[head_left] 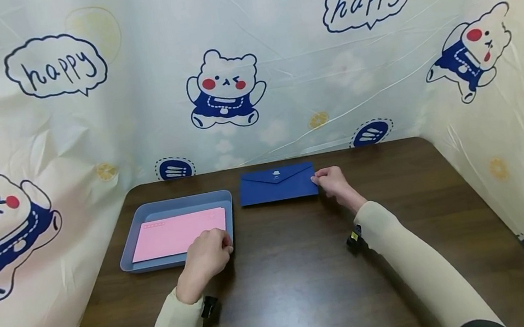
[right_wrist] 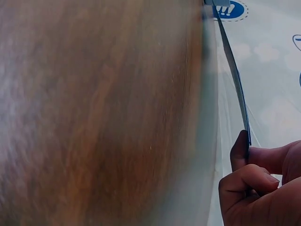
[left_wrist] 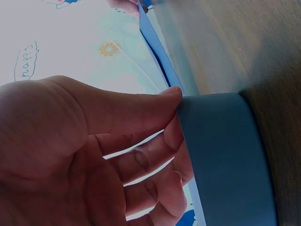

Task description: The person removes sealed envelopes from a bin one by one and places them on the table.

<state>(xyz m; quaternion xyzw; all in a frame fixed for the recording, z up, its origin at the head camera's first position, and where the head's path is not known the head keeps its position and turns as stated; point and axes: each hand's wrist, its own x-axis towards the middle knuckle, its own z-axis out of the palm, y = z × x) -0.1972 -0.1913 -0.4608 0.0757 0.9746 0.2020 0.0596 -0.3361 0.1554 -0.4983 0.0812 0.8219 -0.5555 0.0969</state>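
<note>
Envelope [head_left: 277, 189], blue, is lying near far edge of table [head_left: 305, 268], just R of tray [head_left: 180, 206] w/ pink paper [head_left: 172, 236]; R hand [head_left: 331, 181] is pinching its R edge. L hand [head_left: 206, 253] is hanging curled at tray's near-R corner, can't tell if gripping rim. Envelope's prob. handling light, thin, bit stiff, creasing easily; pinching mid-side edge is looking safest.

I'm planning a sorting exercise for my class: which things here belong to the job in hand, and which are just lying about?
Job in hand:
blue envelope, pinched by the right hand
tray, its rim gripped by the left hand
pink paper in the tray, probably

Just about:
brown table
bear-printed backdrop
</note>
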